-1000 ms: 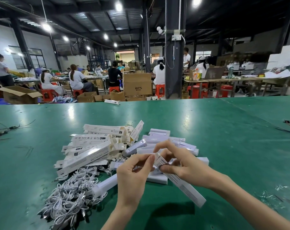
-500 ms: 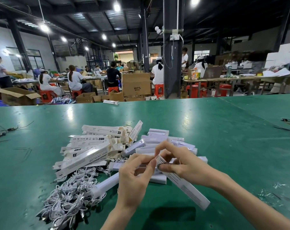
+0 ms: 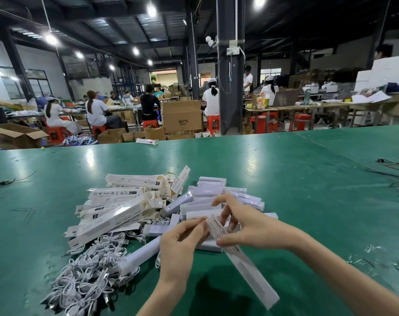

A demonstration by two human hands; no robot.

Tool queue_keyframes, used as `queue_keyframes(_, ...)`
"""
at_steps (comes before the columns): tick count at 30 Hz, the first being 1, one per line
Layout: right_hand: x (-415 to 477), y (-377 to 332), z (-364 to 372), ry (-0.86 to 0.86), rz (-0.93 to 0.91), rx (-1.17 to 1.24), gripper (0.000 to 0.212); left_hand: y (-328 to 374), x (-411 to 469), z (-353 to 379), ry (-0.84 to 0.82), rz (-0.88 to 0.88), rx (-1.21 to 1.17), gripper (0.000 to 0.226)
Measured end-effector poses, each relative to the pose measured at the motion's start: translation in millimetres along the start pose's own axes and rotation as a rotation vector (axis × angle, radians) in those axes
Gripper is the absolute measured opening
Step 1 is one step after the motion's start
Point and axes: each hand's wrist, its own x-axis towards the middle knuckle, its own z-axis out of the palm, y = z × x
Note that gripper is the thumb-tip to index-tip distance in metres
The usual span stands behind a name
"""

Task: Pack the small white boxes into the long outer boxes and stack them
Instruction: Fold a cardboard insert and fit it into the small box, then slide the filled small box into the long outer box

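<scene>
Forearms forward; left hand [image 3: 180,246] and right hand [image 3: 254,229] pinch, fingertips close.

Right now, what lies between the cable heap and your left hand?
In the head view, one plain white box lies there on the green table, its near end against the cable heap. The left hand and right hand hold the printed outer box.

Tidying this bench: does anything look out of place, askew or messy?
The long outer boxes lie crisscrossed, not stacked; a tilted box sticks up at the far edge. White cables at front left are tangled. Clear scraps litter the table at right.
</scene>
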Motion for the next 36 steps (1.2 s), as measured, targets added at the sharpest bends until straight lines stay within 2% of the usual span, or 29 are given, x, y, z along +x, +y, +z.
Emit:
queue_keyframes(3,2,9,-15,0.090,0.055,-0.069,0.046,-2,5,-5,0.058,-0.003,0.017,0.019)
queue_keyframes(5,5,25,-33,0.252,0.145,-0.096,0.038,-2,8,-8,0.086,0.011,0.042,0.020)
queue_keyframes(7,5,49,-50,0.445,0.281,-0.274,0.028,-2,9,-10,0.098,0.049,0.109,0.020)
queue_keyframes(9,2,81,-64,0.569,0.464,-0.483,0.023,-3,9,-11,0.102,0.108,0.221,0.021)
queue_keyframes(12,-8,126,-71,0.546,0.687,-0.701,0.023,-3,5,-10,0.077,0.233,0.448,0.022)
queue_keyframes(15,-15,158,-63,0.419,0.770,-0.779,0.023,-3,1,-9,0.031,0.363,0.619,0.023)
queue_keyframes(17,-16,169,-54,0.384,0.757,-0.768,0.024,-5,0,-9,-0.014,0.440,0.751,0.023)
queue_keyframes(20,-9,168,-42,0.422,0.760,-0.830,0.032,-1,6,-17,-0.058,0.557,1.030,0.012)
queue_keyframes(23,1,152,-30,0.525,0.698,-0.945,0.038,11,28,-41,0.080,0.669,1.271,0.008)
queue_keyframes(25,6,143,-22,0.597,0.596,-0.909,0.041,23,49,-62,0.249,0.579,1.376,0.017)
queue_keyframes(27,9,135,-17,0.649,0.473,-0.829,0.043,33,75,-84,0.349,0.383,1.502,0.034)
queue_keyframes(29,11,127,-16,0.682,0.326,-0.728,0.042,39,98,-104,0.303,0.146,1.688,0.048)
queue_keyframes(31,13,119,-15,0.681,0.209,-0.664,0.037,39,113,-118,0.180,-0.006,1.805,0.053)
queue_keyframes(33,14,110,-14,0.716,0.108,-0.605,0.032,34,121,-129,0.107,-0.031,1.818,0.052)
queue_keyframes(36,16,94,-16,0.800,0.002,-0.525,0.028,30,124,-137,0.043,0.067,1.816,0.044)
